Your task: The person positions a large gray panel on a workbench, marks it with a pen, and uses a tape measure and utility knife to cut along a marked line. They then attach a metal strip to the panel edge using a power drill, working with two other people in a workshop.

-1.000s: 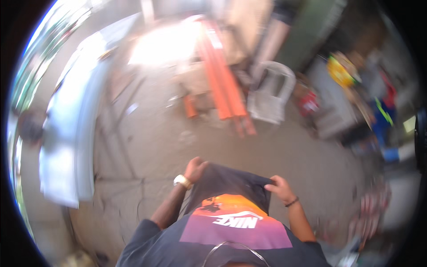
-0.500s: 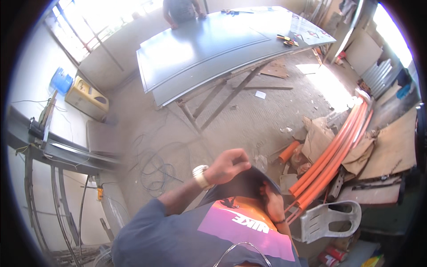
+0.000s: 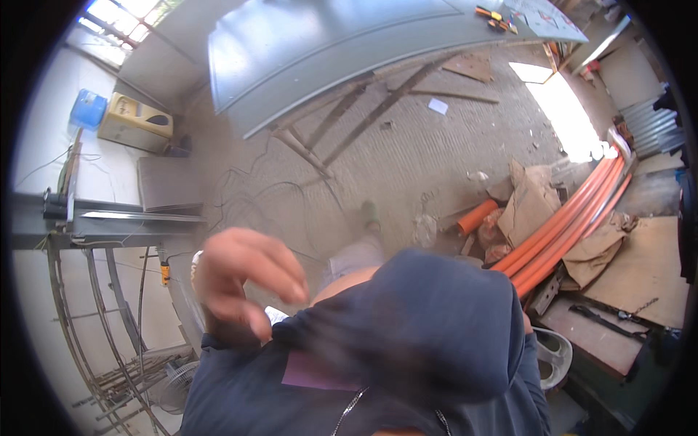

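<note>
My left hand is at the left of my body, blurred, with its fingers loosely bent and apart from the thumb. Nothing shows in its grasp; the lifted front of my dark blue T-shirt is just to its right. A light wristband is on that wrist. The shirt bulges up and forward, baring some skin below its hem. Behind this cloth my right hand is hidden; only a sliver of skin shows at the shirt's right edge, so its fingers cannot be made out.
A large grey sheet-topped table stands ahead, with orange-and-black hand tools on it. Orange pipes, cardboard and a white plastic chair are to the right. Loose cable lies on the floor. Metal beams are at left.
My left hand has left the shirt hem and moved left, opening. The shirt front has risen and bunched, covering the right hand. The view has tilted down, and a leg and foot now show.
</note>
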The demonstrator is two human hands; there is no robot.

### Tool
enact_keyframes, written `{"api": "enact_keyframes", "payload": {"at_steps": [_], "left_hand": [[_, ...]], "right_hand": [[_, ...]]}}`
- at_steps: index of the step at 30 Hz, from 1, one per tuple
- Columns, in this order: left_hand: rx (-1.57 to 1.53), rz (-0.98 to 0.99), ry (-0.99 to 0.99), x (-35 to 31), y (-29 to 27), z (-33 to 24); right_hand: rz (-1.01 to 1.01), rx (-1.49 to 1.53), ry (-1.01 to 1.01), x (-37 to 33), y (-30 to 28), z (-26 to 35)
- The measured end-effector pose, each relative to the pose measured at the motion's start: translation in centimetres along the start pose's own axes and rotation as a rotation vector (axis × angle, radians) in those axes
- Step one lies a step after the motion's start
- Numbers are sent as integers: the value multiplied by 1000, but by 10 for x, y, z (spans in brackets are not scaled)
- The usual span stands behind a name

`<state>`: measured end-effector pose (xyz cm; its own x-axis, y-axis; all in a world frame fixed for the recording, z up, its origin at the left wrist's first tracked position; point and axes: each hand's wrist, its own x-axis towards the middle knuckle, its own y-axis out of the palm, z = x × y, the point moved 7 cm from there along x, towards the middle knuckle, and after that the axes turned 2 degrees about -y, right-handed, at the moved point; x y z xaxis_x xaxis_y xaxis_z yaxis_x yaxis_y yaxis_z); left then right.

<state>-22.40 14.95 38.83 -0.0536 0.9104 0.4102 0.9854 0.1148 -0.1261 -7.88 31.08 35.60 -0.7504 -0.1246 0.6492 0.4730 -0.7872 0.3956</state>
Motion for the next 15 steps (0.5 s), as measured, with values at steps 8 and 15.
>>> {"api": "enact_keyframes", "payload": {"at_steps": [8,15], "left_hand": [[13,-744,-698,-31,-162,183],[23,-766,-720,-11,-290,247]], "right_hand": [[-120,837,-515,144,-51,-59],[252,-247,199,201,-173,-121]]}}
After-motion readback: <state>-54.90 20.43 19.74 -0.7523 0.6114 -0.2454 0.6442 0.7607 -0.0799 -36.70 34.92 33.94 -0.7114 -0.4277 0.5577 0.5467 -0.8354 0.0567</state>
